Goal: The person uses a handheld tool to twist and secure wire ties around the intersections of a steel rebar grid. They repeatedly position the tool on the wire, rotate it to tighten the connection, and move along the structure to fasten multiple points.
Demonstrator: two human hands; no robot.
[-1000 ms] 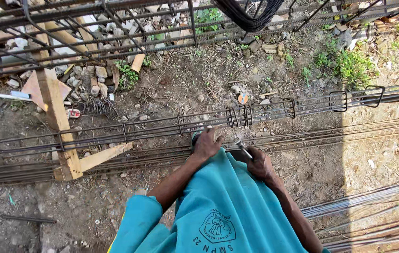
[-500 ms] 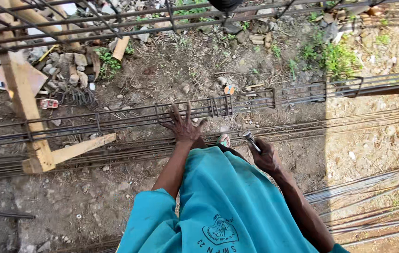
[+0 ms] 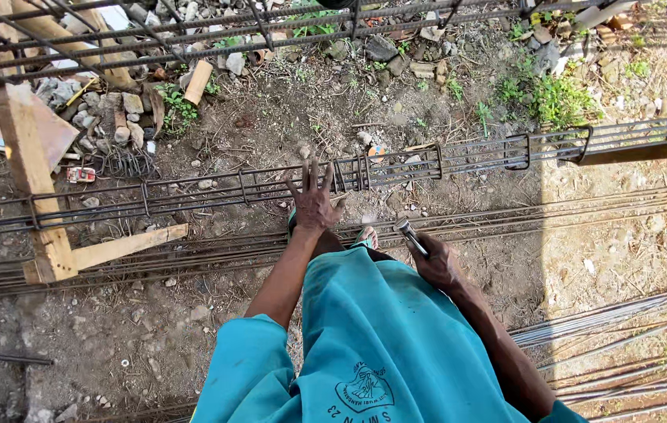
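A long rebar cage [image 3: 192, 190] with square stirrups lies raised across the ground in the head view. My left hand [image 3: 312, 197] stretches toward it with fingers spread, its fingertips at the cage bars beside a cluster of stirrups [image 3: 351, 172]. It holds nothing. My right hand [image 3: 435, 262] is closed around a short metal tool [image 3: 409, 235], held near my knee, just short of the cage. A teal shirt [image 3: 380, 337] covers my body in the lower part of the view.
A wooden trestle [image 3: 44, 211] carries the cage at left. Loose straight bars [image 3: 192, 254] lie below the cage, more bars [image 3: 615, 321] at lower right. A second cage [image 3: 153, 39] runs along the top. Rubble and stones [image 3: 114, 110] lie upper left, weeds [image 3: 557, 94] upper right.
My left hand left my knee, opened and reached forward to the cage bars. My right hand kept hold of the tool. The view shifted, so the cage sits further left.
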